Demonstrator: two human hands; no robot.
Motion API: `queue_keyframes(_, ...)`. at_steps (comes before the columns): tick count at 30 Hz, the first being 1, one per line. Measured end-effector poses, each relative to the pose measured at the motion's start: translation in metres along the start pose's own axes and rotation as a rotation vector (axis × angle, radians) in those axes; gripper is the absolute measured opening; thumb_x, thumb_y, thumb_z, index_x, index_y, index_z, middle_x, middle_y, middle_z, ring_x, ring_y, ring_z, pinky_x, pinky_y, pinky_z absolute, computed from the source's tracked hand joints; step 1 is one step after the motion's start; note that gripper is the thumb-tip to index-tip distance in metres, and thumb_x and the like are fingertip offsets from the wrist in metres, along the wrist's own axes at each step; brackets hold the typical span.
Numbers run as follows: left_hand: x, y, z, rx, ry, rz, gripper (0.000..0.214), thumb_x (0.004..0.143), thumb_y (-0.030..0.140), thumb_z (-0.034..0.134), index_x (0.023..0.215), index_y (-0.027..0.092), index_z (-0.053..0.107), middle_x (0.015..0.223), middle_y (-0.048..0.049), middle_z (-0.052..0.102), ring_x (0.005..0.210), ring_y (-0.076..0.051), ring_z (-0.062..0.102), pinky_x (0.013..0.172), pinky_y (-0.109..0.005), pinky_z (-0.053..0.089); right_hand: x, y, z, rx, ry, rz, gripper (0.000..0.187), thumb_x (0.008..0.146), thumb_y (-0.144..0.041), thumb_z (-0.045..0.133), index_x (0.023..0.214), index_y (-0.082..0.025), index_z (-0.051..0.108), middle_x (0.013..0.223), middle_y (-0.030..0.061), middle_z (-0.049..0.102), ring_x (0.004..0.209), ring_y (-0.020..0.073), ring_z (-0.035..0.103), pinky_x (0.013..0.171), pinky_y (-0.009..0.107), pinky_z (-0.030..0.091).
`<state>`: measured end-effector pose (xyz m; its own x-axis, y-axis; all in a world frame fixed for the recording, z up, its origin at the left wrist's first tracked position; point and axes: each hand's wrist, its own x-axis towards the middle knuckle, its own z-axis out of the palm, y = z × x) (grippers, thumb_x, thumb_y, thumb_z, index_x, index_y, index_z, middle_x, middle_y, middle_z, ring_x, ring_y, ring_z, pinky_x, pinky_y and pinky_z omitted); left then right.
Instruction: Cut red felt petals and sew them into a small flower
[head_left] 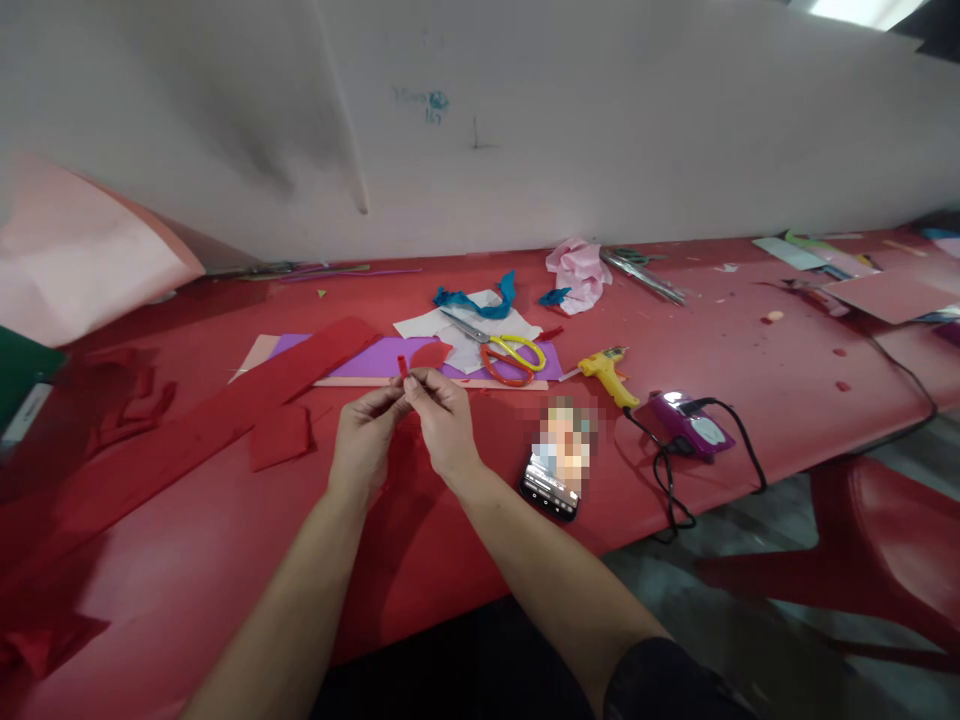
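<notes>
Both my hands meet over the front of the red table point(420, 560). Between the fingertips of my left hand point(365, 435) and my right hand point(444, 420) is a small rolled piece of red crepe paper point(403, 367), its end sticking up. Both hands are closed on it; the lower part of the roll is hidden by fingers. Just behind them lie a red paper piece point(431, 355) and scissors point(495, 350) with yellow and orange handles, on white scraps and purple paper point(360, 362). A long red crepe paper strip point(202, 435) stretches to the left.
A yellow glue gun point(607, 374), a lit phone point(559, 460) and a purple power socket box point(690, 425) with black cables are on the right. Blue scraps point(495, 300) and crumpled pink paper point(579, 272) lie further back. A pale wall point(525, 180) rises behind; a red chair point(885, 560) stands lower right.
</notes>
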<state>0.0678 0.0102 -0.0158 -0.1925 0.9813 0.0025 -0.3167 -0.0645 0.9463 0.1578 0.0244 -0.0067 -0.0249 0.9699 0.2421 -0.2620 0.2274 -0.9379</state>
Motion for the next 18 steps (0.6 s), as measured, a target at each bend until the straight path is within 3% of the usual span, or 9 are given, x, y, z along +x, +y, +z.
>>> queue_keyframes(18,-0.0007,0.0031,0.0011,-0.005,0.007,-0.013,0.021,0.06,0.026,0.079,0.08,0.019,0.076,0.088,-0.005,0.073,0.1,-0.023,0.061,0.088,-0.031,0.046,0.0001,0.0006,0.0006,0.026,0.01,0.026,0.013,0.082,-0.027,0.056,0.078,-0.021,0.067,0.079,0.0017,0.066,0.079,0.0174,0.059,0.081,0.033,0.047)
